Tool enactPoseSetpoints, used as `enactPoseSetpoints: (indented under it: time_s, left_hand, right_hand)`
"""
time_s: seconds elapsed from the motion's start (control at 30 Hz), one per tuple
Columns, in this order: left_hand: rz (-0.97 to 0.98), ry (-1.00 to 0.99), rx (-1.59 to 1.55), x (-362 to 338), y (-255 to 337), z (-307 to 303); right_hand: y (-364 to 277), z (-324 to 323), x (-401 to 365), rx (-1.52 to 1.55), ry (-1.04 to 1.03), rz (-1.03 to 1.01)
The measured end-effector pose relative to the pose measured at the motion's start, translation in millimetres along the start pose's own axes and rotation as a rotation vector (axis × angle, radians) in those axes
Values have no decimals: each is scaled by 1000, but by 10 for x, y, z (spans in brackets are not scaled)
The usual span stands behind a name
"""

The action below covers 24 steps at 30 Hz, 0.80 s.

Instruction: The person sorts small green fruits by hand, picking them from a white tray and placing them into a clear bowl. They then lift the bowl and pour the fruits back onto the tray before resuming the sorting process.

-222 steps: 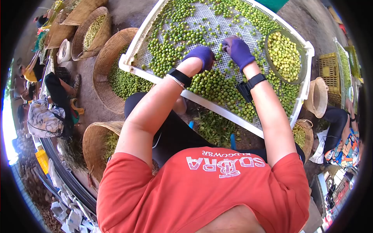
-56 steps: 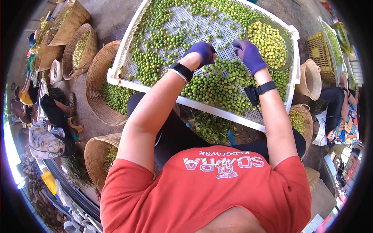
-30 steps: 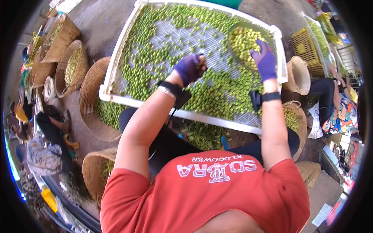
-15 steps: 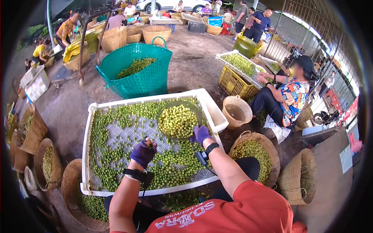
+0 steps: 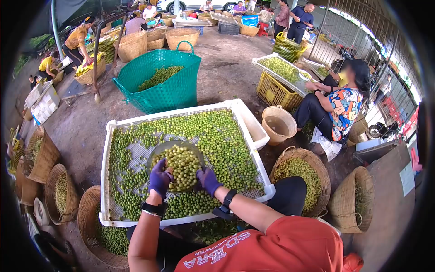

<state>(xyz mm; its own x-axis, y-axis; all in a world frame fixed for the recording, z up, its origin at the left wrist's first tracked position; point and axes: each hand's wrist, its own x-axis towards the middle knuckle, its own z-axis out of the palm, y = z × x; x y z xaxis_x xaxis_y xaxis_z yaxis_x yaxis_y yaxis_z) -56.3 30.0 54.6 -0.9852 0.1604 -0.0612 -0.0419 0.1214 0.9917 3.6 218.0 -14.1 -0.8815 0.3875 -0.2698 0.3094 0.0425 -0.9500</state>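
Note:
A round, see-through bowl (image 5: 200, 156) filled with yellowish-green fruit (image 5: 180, 167) is over the middle of a white mesh tray (image 5: 105, 181). My left hand (image 5: 160, 178), in a purple glove with bare fingertips, is wrapped at the bowl's left near edge. On the right near edge, my gloved right hand (image 5: 208, 180) has its fingers closed on the rim. Small green fruit (image 5: 222, 140) lies spread over the tray around the bowl, with bare mesh showing at the left.
A green basket (image 5: 181, 86) stands beyond the tray. Right of it are a beige bucket (image 5: 278, 123) and a seated person (image 5: 342, 109) beside another tray. Wicker baskets (image 5: 324, 181) flank both my sides. Several people are farther back.
The bowl has moved left and nearer to me, with my right hand at its rim. My left hand has gone from holding some fruit to the bowl's left edge.

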Motion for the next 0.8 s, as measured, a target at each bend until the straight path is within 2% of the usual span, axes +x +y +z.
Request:
enactPoseSetpoints:
  time_s: [0.03, 0.07, 0.1, 0.17, 0.2, 0.3, 0.33, 0.37, 0.4, 0.43, 0.47, 0.5, 0.53, 0.57, 0.6, 0.63, 0.7, 0.77, 0.8]
  left_hand:
    - [216, 41, 265, 23, -117, -20]
    - [282, 11, 431, 7, -242, -65]
    - [348, -20, 595, -99, -96, -63]
    - [359, -79, 757, -218, 44, -5]
    - [365, -108, 840, -248, 89, 27]
    - [227, -320, 905, -320, 134, 133]
    - [210, -328, 943, -317, -19, 137]
    - [218, -375, 1097, -329, -92, 127]
    - [237, -350, 1151, -408, -66, 128]
    - [242, -354, 1236, -447, 31, 125]
    - [228, -345, 1254, -465, 100, 110]
    - [294, -302, 1199, -473, 44, 77]
    - [277, -282, 1067, -470, 36, 57]
    - [354, -200, 1071, -433, -128, 50]
    - [345, -145, 1084, -428, -138, 60]
    - [315, -110, 1129, -377, -211, 67]
    - [365, -182, 1231, -279, -309, 14]
    - [280, -143, 1255, -281, -235, 16]
    - [299, -101, 1244, -244, -250, 6]
  right_hand:
    - [-128, 84, -88, -126, 55, -58]
    - [-45, 196, -37, -92, 33, -54]
    - [8, 302, -9, -62, 24, -77]
    - [93, 479, 76, -6, 6, -130]
    - [153, 541, 155, -132, 6, -134]
    - [204, 417, 256, -372, -148, -462]
    - [167, 360, 236, -414, -215, -554]
    - [-50, 199, 159, -403, -317, -609]
    - [-299, 45, -12, -470, -334, -484]
    - [-636, -163, -237, -451, -314, -462]
    - [-215, -351, 90, -533, -100, -1031]
    - [-30, -675, 326, -554, -219, -893]
    - [-108, -972, 291, -767, -31, -913]
    - [-198, -1269, 250, -998, 168, -903]
    - [-292, -1567, 209, -1205, 354, -859]
    - [-472, -1715, 112, -1334, 356, -480]
    - [-277, -2073, 152, -1450, 391, -281]
    - [70, -2393, 278, -1113, 149, -178]
    - [116, -2372, 321, -1023, 70, -80]
